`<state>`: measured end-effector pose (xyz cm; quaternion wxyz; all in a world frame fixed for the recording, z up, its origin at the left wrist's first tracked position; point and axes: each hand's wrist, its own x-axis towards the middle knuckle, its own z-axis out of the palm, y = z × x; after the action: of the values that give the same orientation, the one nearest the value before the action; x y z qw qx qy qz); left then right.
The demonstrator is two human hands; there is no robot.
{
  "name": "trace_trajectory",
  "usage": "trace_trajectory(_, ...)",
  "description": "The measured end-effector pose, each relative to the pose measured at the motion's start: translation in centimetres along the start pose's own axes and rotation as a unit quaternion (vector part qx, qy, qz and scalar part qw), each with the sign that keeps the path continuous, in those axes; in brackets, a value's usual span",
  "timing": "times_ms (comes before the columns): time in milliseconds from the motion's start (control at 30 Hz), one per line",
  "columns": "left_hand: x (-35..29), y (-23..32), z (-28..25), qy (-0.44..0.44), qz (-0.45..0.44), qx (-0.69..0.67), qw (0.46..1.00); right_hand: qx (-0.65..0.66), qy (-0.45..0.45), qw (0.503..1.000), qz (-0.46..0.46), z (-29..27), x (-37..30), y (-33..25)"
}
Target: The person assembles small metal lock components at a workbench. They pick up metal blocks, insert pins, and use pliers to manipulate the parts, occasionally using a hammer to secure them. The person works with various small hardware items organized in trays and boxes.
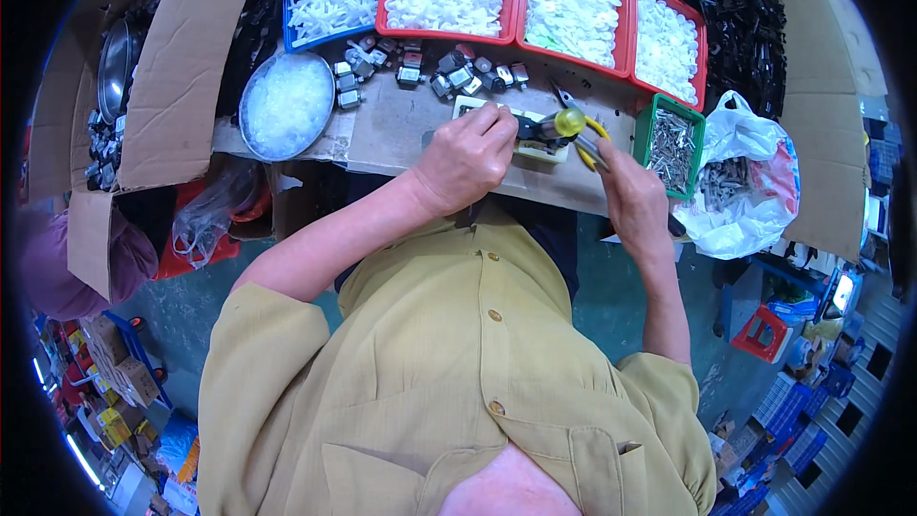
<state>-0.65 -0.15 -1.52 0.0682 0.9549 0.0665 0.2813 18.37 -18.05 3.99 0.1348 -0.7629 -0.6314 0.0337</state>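
Fingers of the left hand point(465, 158) curl round a small black part point(535, 130) on the bench point(401, 124). Right hand point(630, 193) grips yellow-handled pliers point(576, 129) (jaws near the part).

Both hands point(465, 159) apparently on yellow-handled pliers point(573, 129)

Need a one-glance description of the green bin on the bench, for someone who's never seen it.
Start at the row of red trays heaped with white plastic parts along the back of the workbench. Below the rightmost tray, beside the right hand, sits a small green bin. It is the only green container, and it holds grey metal pieces rather than white plastic.
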Motion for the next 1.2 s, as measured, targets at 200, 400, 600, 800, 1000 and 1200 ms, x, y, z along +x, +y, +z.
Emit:
trace_trajectory(200, -0.1, -0.1, 0.0, 0.003, 0.002, -0.002, 1.000, 0.084, 0.282, 0.956, 0.000, -0.5, -1.2, -0.8)
trace_trajectory(400, -0.1, 0.0, -0.1, 0.006, 0.013, 0.005, 1.000, -0.039, 0.149, 0.988, -0.009, -0.6, -0.8, -1.7)
trace_trajectory(600, 0.1, -0.2, 0.2, -0.011, -0.009, -0.011, 1.000, -0.012, 0.061, 0.998, 0.028, 1.0, -0.6, -2.0)
trace_trajectory(800, 0.0, 0.0, -0.2, -0.009, -0.014, -0.008, 1.000, 0.029, 0.171, 0.984, 0.036, -0.3, -1.7, -1.8)
trace_trajectory(1000, 0.3, -0.1, -0.5, -0.021, -0.013, -0.007, 1.000, 0.011, 0.212, 0.977, 0.005, -0.9, -1.8, -0.7)
trace_trajectory(1200, 0.4, 0.0, -0.2, -0.022, -0.014, -0.011, 1.000, 0.025, 0.107, 0.991, 0.076, 0.6, -2.6, -0.4)
